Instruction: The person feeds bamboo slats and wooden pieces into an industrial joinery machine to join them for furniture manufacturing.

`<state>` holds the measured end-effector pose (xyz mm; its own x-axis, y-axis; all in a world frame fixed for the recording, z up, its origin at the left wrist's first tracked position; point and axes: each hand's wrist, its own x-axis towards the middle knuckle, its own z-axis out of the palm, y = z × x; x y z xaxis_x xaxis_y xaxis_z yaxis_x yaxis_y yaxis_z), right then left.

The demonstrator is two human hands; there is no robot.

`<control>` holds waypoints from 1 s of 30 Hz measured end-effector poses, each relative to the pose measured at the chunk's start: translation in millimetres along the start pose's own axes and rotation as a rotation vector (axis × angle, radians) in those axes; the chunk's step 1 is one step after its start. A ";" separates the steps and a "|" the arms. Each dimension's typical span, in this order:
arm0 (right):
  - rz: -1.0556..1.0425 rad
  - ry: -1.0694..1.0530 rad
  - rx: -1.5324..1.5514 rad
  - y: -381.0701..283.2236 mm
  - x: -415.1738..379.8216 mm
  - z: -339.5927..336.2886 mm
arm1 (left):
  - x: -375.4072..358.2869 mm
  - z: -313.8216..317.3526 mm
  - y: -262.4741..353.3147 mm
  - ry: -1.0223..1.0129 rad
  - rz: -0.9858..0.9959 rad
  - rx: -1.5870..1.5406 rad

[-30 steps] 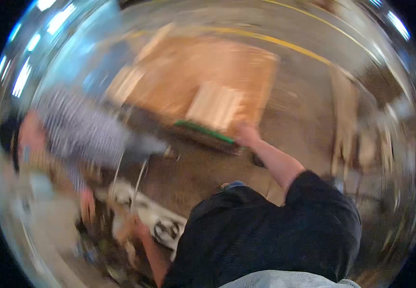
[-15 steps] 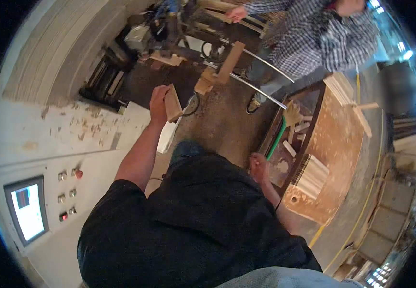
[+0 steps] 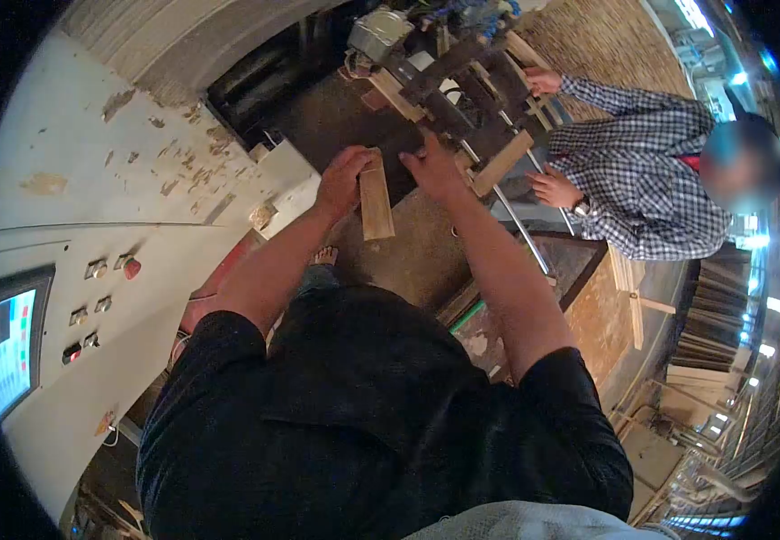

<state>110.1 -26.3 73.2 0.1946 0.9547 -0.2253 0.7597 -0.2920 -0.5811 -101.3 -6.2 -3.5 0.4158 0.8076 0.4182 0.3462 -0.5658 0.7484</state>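
A short wooden board (image 3: pixel 376 202) hangs from my left hand (image 3: pixel 340 184), whose fingers close around its upper end. The board points down toward the floor. Across from it, my right hand (image 3: pixel 439 169) is stretched forward with thumb and fingers apart, holding nothing. It is close to the machine's near side, by a wooden piece (image 3: pixel 504 165) lying across two metal rails (image 3: pixel 525 232). Beyond both hands, more wood strips (image 3: pixel 396 95) sit at the dark machine frame (image 3: pixel 456 67).
A person in a checked shirt (image 3: pixel 633 171) stands at the right, both hands near the rails. At left is a white control cabinet (image 3: pixel 156 261) with a screen (image 3: pixel 8 351) and several knobs. A worn wooden bench (image 3: pixel 601 310) holding wood pieces stands at lower right.
My right hand has come up from beside the bench to the machine. My left hand still holds the board, now turned more upright. The view has swung, and the person now faces the rails.
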 end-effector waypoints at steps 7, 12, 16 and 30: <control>0.215 0.008 -0.220 -27.3 65.4 13.8 | 3.1 -7.9 -7.6 -0.035 0.031 -0.063; 0.138 0.175 -0.242 -18.4 70.8 26.2 | 15.8 -15.0 2.0 0.023 -0.334 -0.284; 0.254 0.186 -0.240 -30.4 68.4 24.1 | 32.3 -24.7 8.8 0.152 -0.801 -0.481; 0.292 0.068 0.107 56.8 -140.5 40.8 | 118.4 -13.6 -17.4 0.257 -0.859 -0.717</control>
<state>100.6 -179.4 40.0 0.4384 0.8305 -0.3437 0.5971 -0.5549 -0.5792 -69.5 101.6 40.0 0.0612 0.9378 -0.3418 -0.1603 0.3472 0.9240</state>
